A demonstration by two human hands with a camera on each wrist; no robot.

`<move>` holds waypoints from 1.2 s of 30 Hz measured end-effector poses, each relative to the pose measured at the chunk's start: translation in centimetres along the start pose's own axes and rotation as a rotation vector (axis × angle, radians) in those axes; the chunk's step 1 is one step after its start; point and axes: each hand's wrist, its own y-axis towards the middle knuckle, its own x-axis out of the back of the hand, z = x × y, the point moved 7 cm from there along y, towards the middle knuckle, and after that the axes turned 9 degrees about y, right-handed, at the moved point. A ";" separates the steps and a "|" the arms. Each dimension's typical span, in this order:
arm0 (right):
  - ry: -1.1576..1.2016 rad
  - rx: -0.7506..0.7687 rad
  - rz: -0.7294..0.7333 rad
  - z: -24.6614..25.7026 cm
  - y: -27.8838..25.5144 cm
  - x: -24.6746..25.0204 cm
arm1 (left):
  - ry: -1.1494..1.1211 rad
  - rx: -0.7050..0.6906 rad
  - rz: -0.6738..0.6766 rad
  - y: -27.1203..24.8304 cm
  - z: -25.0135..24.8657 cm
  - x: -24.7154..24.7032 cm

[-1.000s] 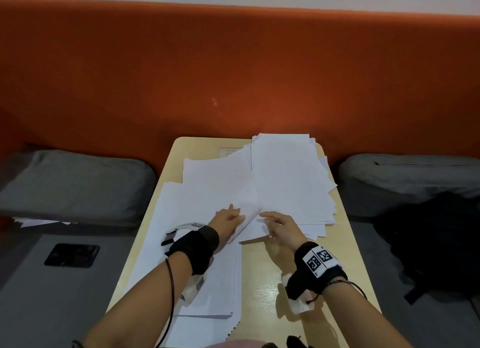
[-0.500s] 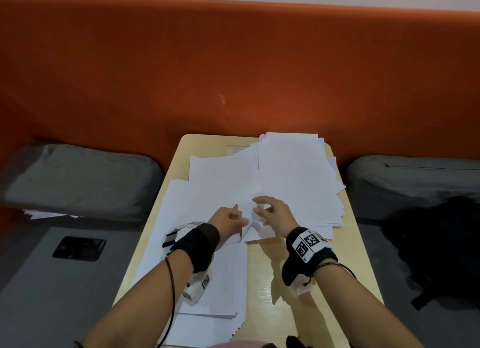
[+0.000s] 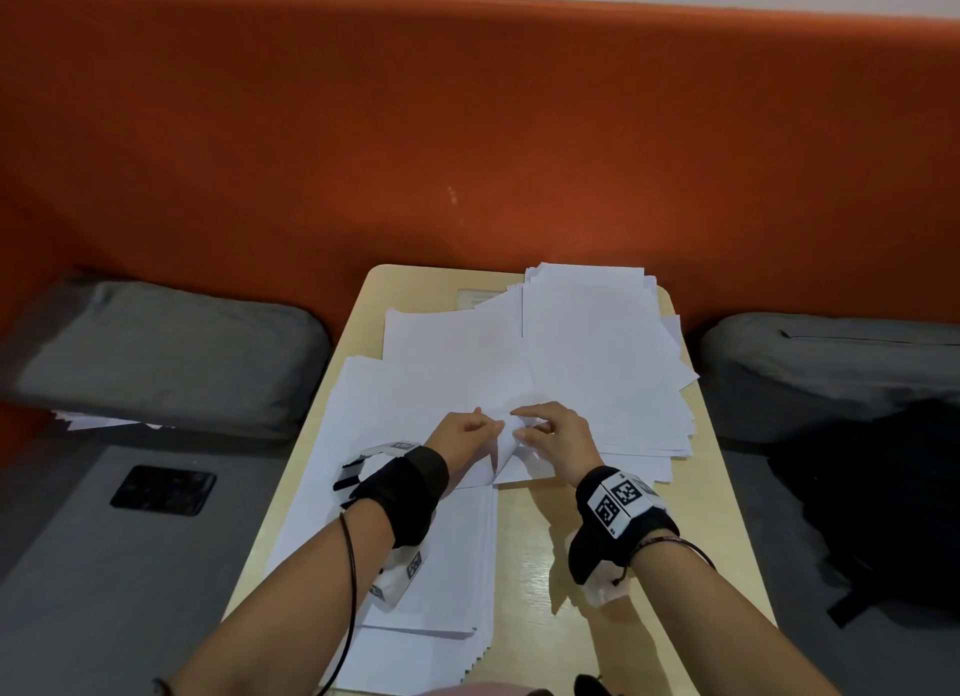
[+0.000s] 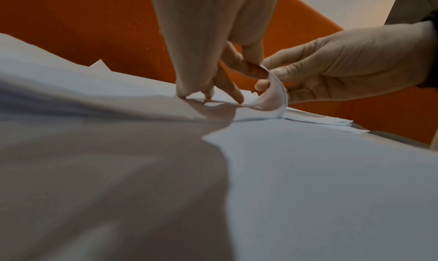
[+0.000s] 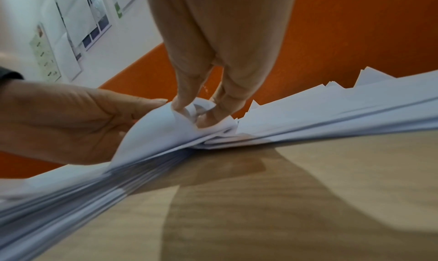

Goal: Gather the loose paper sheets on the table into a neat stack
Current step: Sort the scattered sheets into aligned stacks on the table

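White paper sheets cover the tan table [image 3: 623, 617]: a fanned pile [image 3: 597, 363] at the far right, overlapping sheets [image 3: 415, 383] at the left, and a stack [image 3: 457, 565] under my left forearm. My left hand [image 3: 491, 425] and right hand [image 3: 522, 426] meet at mid-table on one lifted, curled sheet corner [image 3: 506, 438]. In the left wrist view my left hand [image 4: 257, 68] pinches that curled corner [image 4: 272, 100] while its other fingers rest on the paper. In the right wrist view my right hand [image 5: 196, 113] holds the rolled corner [image 5: 161, 132] between two fingers.
An orange padded backrest [image 3: 467, 124] runs behind the table. Grey cushions lie at the left [image 3: 156, 352] and right [image 3: 831, 368]. A black phone [image 3: 163, 489] sits on the grey seat at the left and a black bag [image 3: 883, 513] at the right. More paper [image 3: 93, 420] pokes out under the left cushion.
My right hand has moved left to meet the left hand. The sheet corner between them has lifted off the pile and curled up.
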 end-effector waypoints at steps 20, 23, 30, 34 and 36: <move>0.130 -0.146 -0.125 -2.0 -1.0 1.4 | 0.053 0.010 0.019 -0.7 -0.8 -0.3; 0.249 -0.328 -0.107 -3.3 -1.6 1.4 | 0.048 0.013 0.032 -1.0 -0.8 -0.4; 0.442 -0.504 -0.069 -3.7 -3.5 2.0 | 0.046 -0.010 0.053 -0.9 -0.8 -0.5; 0.443 -0.541 -0.101 -4.5 -3.5 2.2 | 0.048 -0.015 0.054 -0.7 -0.7 -0.5; 0.424 -0.535 -0.114 -4.5 -3.6 2.3 | 0.045 -0.015 0.056 -0.8 -0.6 -0.5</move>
